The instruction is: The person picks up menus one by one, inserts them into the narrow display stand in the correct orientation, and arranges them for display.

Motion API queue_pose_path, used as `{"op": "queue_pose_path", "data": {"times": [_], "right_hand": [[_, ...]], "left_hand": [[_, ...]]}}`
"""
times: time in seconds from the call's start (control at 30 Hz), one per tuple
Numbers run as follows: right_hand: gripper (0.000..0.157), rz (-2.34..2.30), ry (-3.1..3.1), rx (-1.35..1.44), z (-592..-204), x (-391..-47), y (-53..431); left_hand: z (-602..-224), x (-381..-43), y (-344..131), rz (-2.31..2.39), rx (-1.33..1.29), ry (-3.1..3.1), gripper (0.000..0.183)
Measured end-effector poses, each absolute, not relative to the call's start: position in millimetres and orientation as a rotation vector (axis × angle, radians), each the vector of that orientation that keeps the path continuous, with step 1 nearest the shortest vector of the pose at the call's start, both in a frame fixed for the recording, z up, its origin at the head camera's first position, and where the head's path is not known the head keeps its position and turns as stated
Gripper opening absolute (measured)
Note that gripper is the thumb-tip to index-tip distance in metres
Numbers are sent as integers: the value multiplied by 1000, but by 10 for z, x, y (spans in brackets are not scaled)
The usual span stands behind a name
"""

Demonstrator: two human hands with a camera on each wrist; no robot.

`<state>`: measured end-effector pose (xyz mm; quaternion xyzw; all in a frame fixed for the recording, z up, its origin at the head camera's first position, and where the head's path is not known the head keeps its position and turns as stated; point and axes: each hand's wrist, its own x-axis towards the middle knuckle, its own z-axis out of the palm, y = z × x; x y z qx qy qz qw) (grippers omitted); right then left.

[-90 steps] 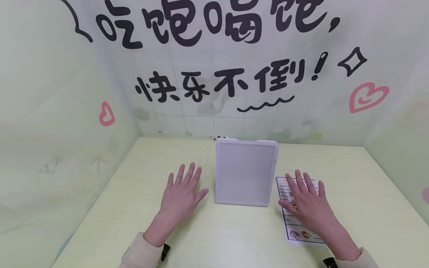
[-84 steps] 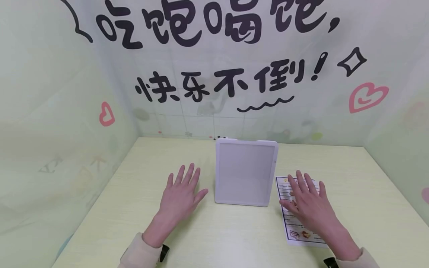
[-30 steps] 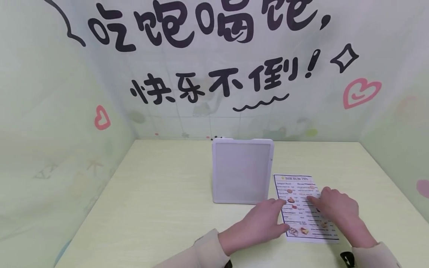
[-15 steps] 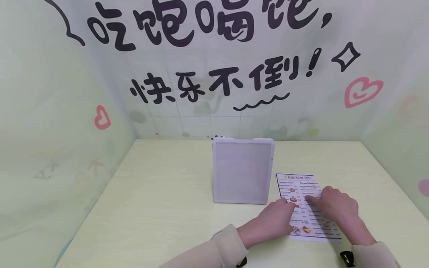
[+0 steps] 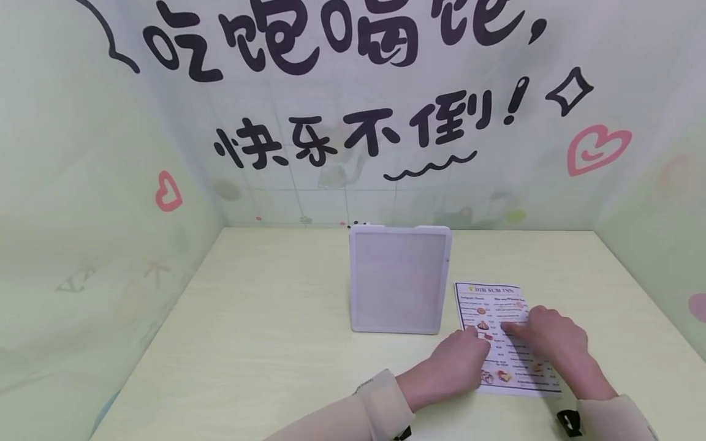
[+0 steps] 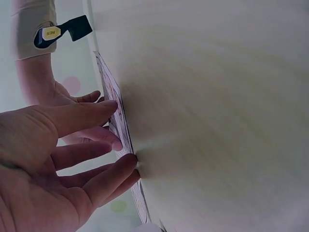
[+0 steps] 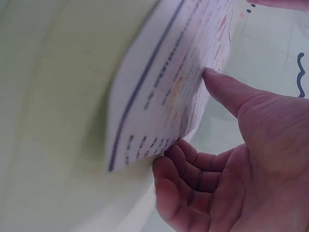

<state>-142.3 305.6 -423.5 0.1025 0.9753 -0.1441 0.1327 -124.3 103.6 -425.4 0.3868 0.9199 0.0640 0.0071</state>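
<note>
A printed paper menu (image 5: pixel 504 355) headed "DIM SUM INN" is at the right of the table, its edges slightly raised and bowed. At its left edge, my left hand (image 5: pixel 455 365) pinches it, thumb over the print and fingers along the border. My right hand (image 5: pixel 554 340) grips the opposite edge, its thumb (image 7: pixel 227 89) on the printed face and its fingers (image 7: pixel 169 179) curled at the underside. In the left wrist view the menu (image 6: pixel 120 118) is seen almost edge-on between the two hands. Left of the menu stands a white-framed upright panel (image 5: pixel 399 282), leaning back slightly.
The pale wooden table (image 5: pixel 265 306) carries the panel and menu. A printed cloth backdrop (image 5: pixel 309 202) with large black characters and pink hearts encloses the back and both sides.
From lying flat apart, both hands have come to the menu's two sides. The left hand has crossed rightward past the panel's front. The menu has shifted slightly and its edges have lifted.
</note>
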Motion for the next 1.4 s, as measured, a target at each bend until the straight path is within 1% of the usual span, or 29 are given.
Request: {"op": "queue_pose_path", "data": {"times": [0.13, 0.17, 0.3, 0.37, 0.5, 0.57, 0.67, 0.77, 0.83, 0.97, 1.0, 1.03, 1.2, 1.3, 1.4], "right_hand": [[75, -465, 2815, 286, -4237, -1410, 3033], [76, -477, 2820, 279, -4240, -1408, 3033], [70, -562, 2866, 253, -4245, -1409, 3051], [72, -613, 2893, 242, -4247, -1409, 3061], [83, -668, 2930, 229, -4233, -1407, 3066], [84, -681, 2924, 245, -4201, -1401, 3067], [77, -716, 2901, 255, -4138, -1384, 3080], [68, -780, 2885, 200, -4088, -1369, 3102], [55, -815, 2892, 131, -4063, -1360, 3118], [22, -848, 2905, 35, -4004, -1329, 3158], [17, -855, 2901, 22, -3990, -1316, 3174], [15, -871, 2888, 14, -3971, -1301, 3191], [19, -926, 2837, -29, -3890, -1238, 3307], [19, -1008, 2799, -50, -3849, -1223, 3376], [30, -1079, 2780, -50, -3811, -1216, 3429]], "left_hand": [[-4253, -1247, 1032, 149, 1252, 2886, 10], [-4246, -1246, 1031, 137, 1257, 2890, 11], [-4231, -1242, 1033, 99, 1280, 2908, 13], [-4234, -1238, 1039, 89, 1275, 2911, 12], [-4239, -1225, 1050, 76, 1250, 2911, 11], [-4239, -1219, 1053, 71, 1236, 2912, 11], [-4239, -1218, 1050, 77, 1224, 2916, 14], [-4241, -1220, 1045, 100, 1200, 2917, 15], [-4242, -1224, 1040, 106, 1179, 2919, 16], [-4243, -1232, 1030, 124, 1146, 2914, 16], [-4241, -1232, 1026, 136, 1138, 2907, 17], [-4240, -1232, 1021, 146, 1134, 2902, 21], [-4233, -1221, 970, 256, 1074, 2854, 42], [-4245, -1211, 914, 345, 1052, 2833, 44], [-4258, -1207, 847, 440, 1038, 2820, 37]]}}
